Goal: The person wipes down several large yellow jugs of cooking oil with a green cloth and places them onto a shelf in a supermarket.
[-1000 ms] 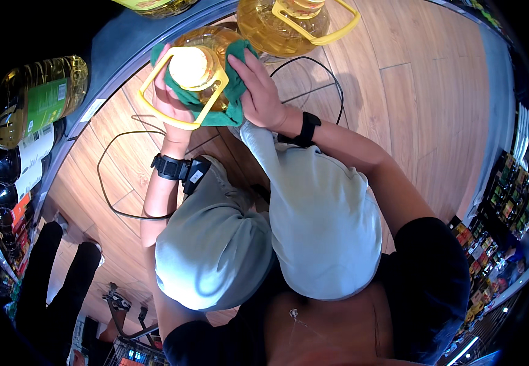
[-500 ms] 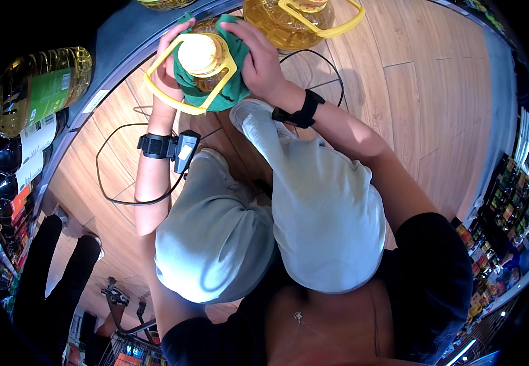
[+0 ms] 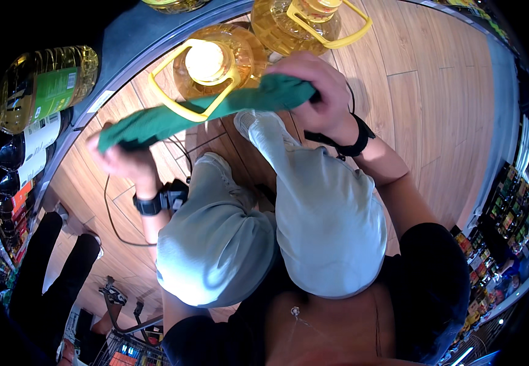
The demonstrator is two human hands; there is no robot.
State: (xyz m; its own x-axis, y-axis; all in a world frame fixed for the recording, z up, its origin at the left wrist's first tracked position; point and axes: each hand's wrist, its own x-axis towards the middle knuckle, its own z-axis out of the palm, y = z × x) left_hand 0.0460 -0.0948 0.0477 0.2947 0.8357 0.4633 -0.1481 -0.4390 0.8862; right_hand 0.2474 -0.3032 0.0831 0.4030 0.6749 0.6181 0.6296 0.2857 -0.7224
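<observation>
A green cloth (image 3: pixel 173 119) is stretched between my two hands. My left hand (image 3: pixel 121 160) is closed on its left end, somewhat smeared by motion. The other end is gripped in my right hand (image 3: pixel 319 85), fingers curled round it. Just beyond the cloth, a large clear bottle of golden oil (image 3: pixel 246 52) stands upright on the floor. Its yellow handle loop reaches over the cloth, and its cap glares white. A second oil bottle (image 3: pixel 295 27) with a yellow handle stands behind it to the right, near my right hand.
At left, a low shelf edge (image 3: pixel 103 100) carries a lying oil bottle (image 3: pixel 51 88) and several dark bottles. A person's dark-clad legs (image 3: pixel 63 280) and a wire cart (image 3: pixel 130 348) are at lower left. Cables hang from my wrist straps. Stocked shelves (image 3: pixel 496 219) line the right.
The cloth was wrapped round the near bottle between both hands. It has come off the bottle toward me and is now pulled out sideways, my hands wide apart.
</observation>
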